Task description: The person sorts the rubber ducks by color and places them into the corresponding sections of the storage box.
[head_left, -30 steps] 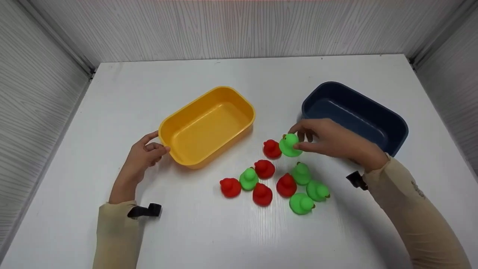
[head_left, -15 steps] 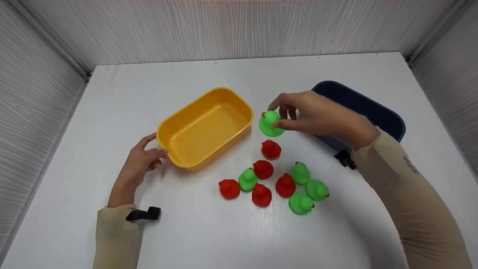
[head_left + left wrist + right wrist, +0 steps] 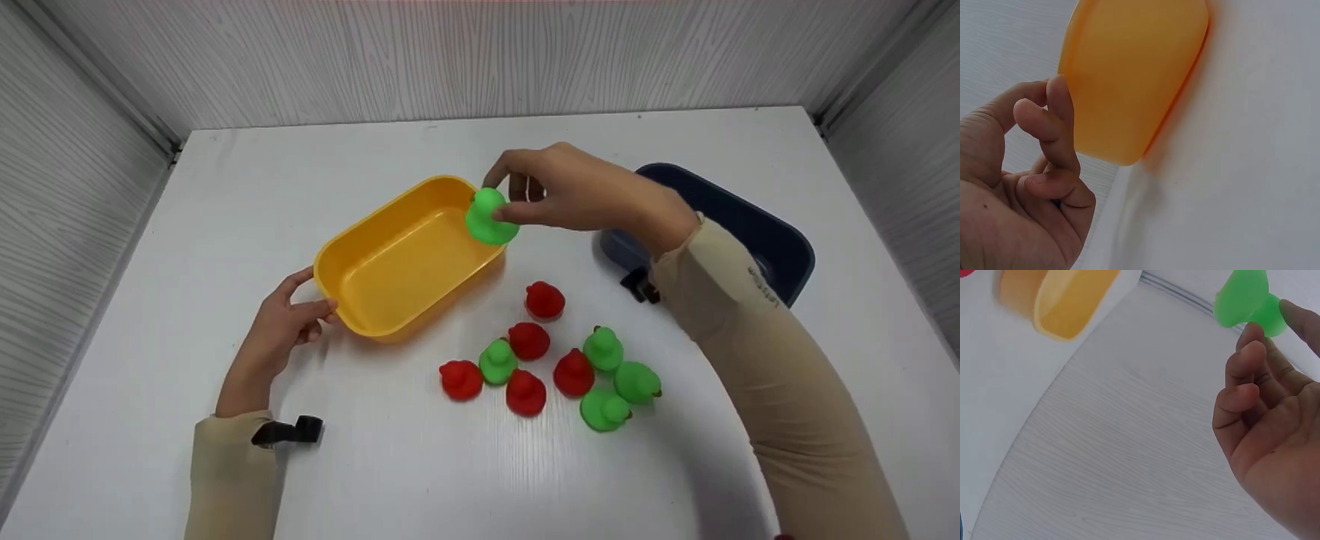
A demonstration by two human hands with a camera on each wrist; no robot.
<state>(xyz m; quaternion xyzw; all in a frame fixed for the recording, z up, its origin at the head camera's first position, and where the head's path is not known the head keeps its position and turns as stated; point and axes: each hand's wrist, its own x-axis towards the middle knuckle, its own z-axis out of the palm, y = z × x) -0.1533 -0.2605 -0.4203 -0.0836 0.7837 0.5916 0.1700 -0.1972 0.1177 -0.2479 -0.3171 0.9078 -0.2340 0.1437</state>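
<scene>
My right hand (image 3: pixel 570 187) pinches a green rubber duck (image 3: pixel 489 219) by its head, between thumb and fingertips. The duck is held above the right end of the yellow tub (image 3: pixel 420 259); it also shows in the right wrist view as a green duck (image 3: pixel 1244 298). At the tub's left end, my left hand (image 3: pixel 285 322) holds the rim with thumb and index finger. In the left wrist view the other fingers (image 3: pixel 1061 188) are curled beside the tub wall (image 3: pixel 1129 84). The visible inside of the tub holds nothing.
Several red ducks (image 3: pixel 526 393) and green ducks (image 3: pixel 637 382) lie grouped on the white table (image 3: pixel 420 465). A dark blue tub (image 3: pixel 780 232) stands at the right, partly behind my right forearm. Grey panels (image 3: pixel 480 60) border the table.
My right hand has carried the green duck left and away from me, from beside a red duck to over the yellow tub's right end. My left hand has stayed at the tub.
</scene>
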